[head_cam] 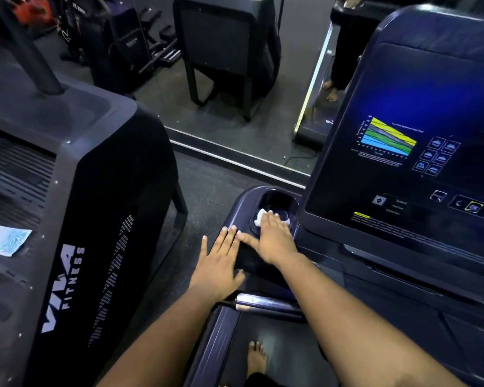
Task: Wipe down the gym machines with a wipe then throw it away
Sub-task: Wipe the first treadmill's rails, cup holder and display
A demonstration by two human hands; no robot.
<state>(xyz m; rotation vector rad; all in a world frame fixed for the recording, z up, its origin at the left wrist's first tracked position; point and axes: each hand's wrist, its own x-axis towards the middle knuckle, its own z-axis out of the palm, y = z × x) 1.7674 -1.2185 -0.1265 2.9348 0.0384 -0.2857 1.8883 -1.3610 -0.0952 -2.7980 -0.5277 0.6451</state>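
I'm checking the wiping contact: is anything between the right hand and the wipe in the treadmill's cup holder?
Nothing visible. The right hand presses straight on the white wipe in the cup holder; the left hand rests flat beside it.

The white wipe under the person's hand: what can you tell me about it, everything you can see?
The white wipe is a small, crumpled piece, soft like paper or thin cloth. Most of it is hidden under the fingers of the right hand, which press it down flat; only a bunched corner shows beyond the fingertips. It lies in the cup holder, a dark recess at the left of the treadmill console. The left hand rests beside it without touching it.
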